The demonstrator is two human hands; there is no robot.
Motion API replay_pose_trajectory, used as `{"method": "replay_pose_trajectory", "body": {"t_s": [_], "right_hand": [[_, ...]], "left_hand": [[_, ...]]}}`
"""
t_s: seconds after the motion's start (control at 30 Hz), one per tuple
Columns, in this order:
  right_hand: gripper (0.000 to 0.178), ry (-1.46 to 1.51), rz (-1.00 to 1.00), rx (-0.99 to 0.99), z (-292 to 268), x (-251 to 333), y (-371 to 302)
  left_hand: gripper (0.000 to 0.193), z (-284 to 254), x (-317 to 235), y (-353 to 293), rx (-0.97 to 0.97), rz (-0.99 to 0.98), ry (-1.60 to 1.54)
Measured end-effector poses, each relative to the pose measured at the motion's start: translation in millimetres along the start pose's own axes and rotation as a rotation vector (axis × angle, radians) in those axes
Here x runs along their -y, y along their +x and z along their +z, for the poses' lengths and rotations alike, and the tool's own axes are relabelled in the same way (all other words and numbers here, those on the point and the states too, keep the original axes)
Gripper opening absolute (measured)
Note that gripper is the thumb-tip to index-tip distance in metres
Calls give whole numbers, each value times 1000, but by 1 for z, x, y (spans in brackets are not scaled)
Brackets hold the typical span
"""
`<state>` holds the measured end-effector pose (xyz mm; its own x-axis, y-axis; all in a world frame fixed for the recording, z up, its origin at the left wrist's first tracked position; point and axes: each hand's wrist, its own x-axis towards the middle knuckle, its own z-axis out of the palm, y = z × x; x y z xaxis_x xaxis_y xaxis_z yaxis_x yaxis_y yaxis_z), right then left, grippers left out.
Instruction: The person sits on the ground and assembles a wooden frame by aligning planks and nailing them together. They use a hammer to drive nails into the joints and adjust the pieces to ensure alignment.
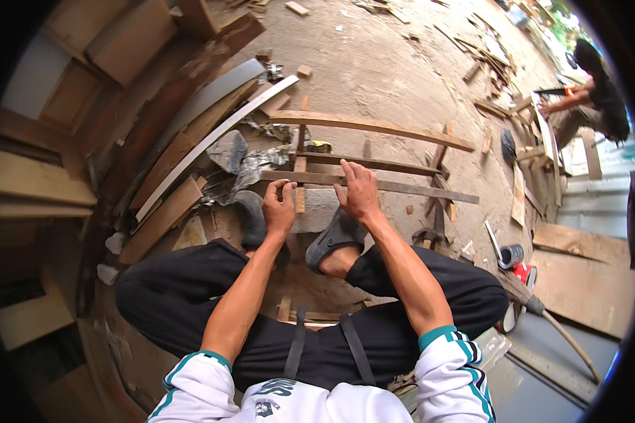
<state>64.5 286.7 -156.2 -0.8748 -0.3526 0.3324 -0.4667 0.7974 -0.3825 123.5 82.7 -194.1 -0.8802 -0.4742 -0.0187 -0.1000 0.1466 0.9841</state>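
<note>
A thin wooden strip [416, 188] lies crosswise in front of me over a wooden crosspiece [300, 165]. My left hand [280, 209] is at the strip's left end, thumb and fingers pinched together; whatever they hold is too small to make out. My right hand [360, 192] grips the strip near its middle, fingers over the far edge and thumb on the near side. Beyond it run a darker strip [381, 163] and a lighter wooden bar [374, 125], parallel to it. A grey concrete block [314, 211] sits beneath, between my feet in dark clogs.
Long boards [215, 144] and crumpled foil [261, 166] lie at the left. To the right are a hammer [425, 235], an open can [511, 256] and a wooden-handled tool [568, 345]. Another person [593, 99] works at the far right beside wood scraps [490, 67].
</note>
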Motion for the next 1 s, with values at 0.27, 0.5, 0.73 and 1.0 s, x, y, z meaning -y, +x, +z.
{"method": "replay_pose_trajectory", "body": {"t_s": [0.27, 0.5, 0.73, 1.0], "right_hand": [[29, -58, 404, 383, -58, -122, -95], [41, -358, 1335, 778, 2, -297, -232], [40, -17, 1200, 1171, 38, -312, -217], [47, -249, 1186, 1415, 48, -356, -276]], "left_hand": [[17, 32, -28, -21, 145, 121, 184], [14, 42, -30, -25, 142, 303, 234], [20, -23, -36, 16, 4, 57, 173], [18, -11, -36, 54, 92, 266, 303]]}}
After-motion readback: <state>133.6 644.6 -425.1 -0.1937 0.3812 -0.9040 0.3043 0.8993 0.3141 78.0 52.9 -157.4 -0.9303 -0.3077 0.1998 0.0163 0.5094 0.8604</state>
